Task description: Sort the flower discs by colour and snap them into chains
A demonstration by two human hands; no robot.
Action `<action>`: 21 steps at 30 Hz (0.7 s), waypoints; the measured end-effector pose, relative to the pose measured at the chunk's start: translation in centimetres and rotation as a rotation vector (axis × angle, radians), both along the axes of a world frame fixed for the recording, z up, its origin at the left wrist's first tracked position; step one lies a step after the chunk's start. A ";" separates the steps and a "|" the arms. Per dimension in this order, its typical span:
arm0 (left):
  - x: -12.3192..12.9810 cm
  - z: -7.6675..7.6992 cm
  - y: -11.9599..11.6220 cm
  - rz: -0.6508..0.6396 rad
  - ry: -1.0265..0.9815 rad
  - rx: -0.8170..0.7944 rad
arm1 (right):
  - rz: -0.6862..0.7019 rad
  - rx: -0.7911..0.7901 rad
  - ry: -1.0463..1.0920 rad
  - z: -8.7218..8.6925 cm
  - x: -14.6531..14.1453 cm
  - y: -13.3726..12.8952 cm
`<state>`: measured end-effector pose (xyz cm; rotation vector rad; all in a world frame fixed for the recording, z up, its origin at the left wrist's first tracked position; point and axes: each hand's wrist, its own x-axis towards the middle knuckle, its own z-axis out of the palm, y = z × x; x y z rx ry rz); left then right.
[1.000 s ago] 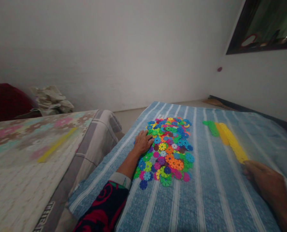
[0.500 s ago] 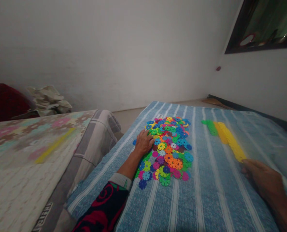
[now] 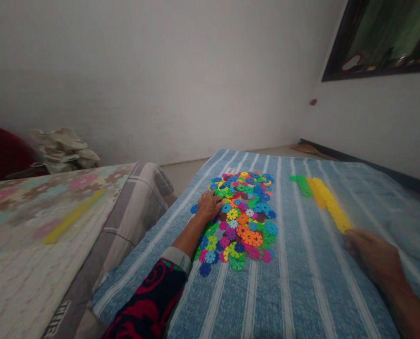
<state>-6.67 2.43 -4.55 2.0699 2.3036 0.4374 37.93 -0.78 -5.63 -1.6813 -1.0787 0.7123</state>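
Discs (image 3: 242, 218) flank left fingers (image 3: 215, 200); yellow row (image 3: 332, 205) touches right fingers (image 3: 357, 239).

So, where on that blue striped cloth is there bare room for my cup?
The blue striped cloth is bare in the lane between the disc heap and the green piece, and nearer, below the heap. It's crowded at the heap, with the left hand at its left edge, and around the yellow piece, near the right hand.

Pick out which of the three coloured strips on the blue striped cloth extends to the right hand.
The yellow strip: its near end is at the right hand, while the orange strip and green strip end farther off.
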 end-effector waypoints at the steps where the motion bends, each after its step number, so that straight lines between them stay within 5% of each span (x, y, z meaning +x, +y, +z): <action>1: 0.0 0.1 0.2 0.004 -0.014 -0.011 | -0.006 -0.020 -0.002 0.3 -0.2 -0.1; 7: 0.2 0.6 1.3 0.071 -0.073 -0.075 | -0.018 -0.074 0.007 1.9 -1.2 -0.6; 21: 1.1 1.0 2.5 0.142 -0.031 -0.026 | 0.023 -0.005 0.085 1.5 -1.0 -0.2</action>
